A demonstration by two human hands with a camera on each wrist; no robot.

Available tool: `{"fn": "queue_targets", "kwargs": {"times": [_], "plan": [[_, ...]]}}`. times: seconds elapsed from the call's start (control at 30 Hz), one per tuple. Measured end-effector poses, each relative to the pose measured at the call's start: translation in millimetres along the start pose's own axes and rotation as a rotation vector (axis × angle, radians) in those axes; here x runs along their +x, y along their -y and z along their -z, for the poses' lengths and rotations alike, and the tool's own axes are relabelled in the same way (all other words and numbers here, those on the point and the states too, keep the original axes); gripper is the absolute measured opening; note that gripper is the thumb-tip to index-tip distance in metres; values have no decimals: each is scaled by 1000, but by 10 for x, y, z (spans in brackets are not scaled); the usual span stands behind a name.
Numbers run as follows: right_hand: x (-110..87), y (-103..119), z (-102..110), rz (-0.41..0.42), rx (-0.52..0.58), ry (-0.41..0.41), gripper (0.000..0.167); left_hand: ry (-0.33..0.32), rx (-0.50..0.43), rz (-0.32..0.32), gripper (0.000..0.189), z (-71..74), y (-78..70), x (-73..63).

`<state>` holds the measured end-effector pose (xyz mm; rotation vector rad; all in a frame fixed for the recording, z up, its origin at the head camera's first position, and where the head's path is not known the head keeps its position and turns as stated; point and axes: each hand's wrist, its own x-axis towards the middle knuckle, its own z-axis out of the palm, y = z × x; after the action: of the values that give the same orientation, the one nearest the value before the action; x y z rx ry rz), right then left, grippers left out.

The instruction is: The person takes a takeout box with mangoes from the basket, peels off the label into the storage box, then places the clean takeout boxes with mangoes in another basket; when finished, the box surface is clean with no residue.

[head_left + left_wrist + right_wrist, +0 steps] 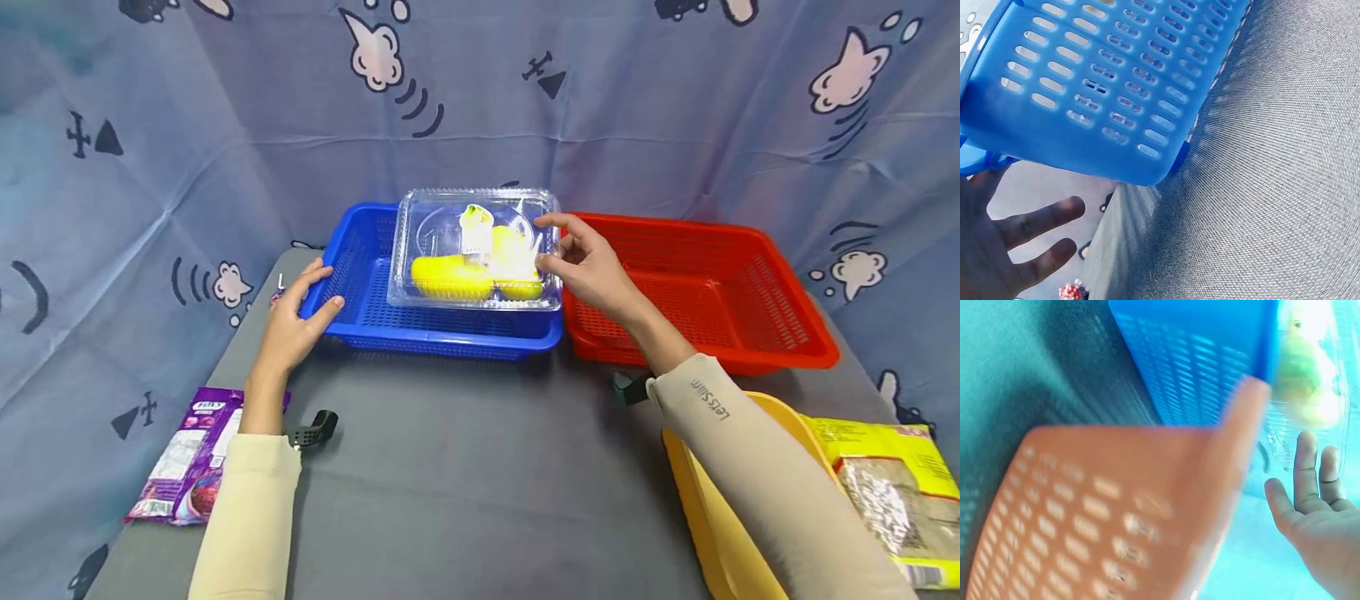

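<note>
The left hand [288,321] is spread, fingers nearly straight, touching the end of a blue basket [442,337], with its thumb over the rim; the left wrist view shows 2 of its fingers extended beside the basket's outer wall. Right of that hand, over the basket, sits a tilted clear plastic box [476,250] with yellow contents [450,277]. The right hand [588,262] is at the box's right edge, index finger and thumb wide apart over the lid, the other fingers straight in the right wrist view; how much of the box's weight it bears, I cannot tell. Just right of this hand lies a red basket [690,304]. Nearer the person, below the right forearm, stands a yellow bin [693,492], with a yellow packet [892,492] beside it. A purple packet [198,454] lies nearer the person than the left hand, beside that forearm.
</note>
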<state>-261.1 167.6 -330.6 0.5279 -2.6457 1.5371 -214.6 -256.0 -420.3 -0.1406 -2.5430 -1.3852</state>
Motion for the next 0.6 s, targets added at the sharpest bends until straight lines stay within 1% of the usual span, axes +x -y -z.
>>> {"fn": "queue_targets", "kwargs": {"times": [0.17, 0.27, 0.4, 0.5, 0.6], "plan": [[-180, 142, 232, 7, 13, -25, 46, -5, -10, -2, 55, -17, -20, -18], [-321, 218, 360, -21, 12, -42, 45, 5, -26, -1, 55, -19, -39, -34], [-548, 279, 528, -56, -37, -56, 48, 15, -40, -1, 56, -23, -67, -52], [-715, 297, 621, -43, -47, -55, 50, 13, -44, -7, 56, -21, -79, -55], [-881, 312, 667, -6, -33, -41, 52, 7, -45, -16, 56, -16, -84, -49]]}}
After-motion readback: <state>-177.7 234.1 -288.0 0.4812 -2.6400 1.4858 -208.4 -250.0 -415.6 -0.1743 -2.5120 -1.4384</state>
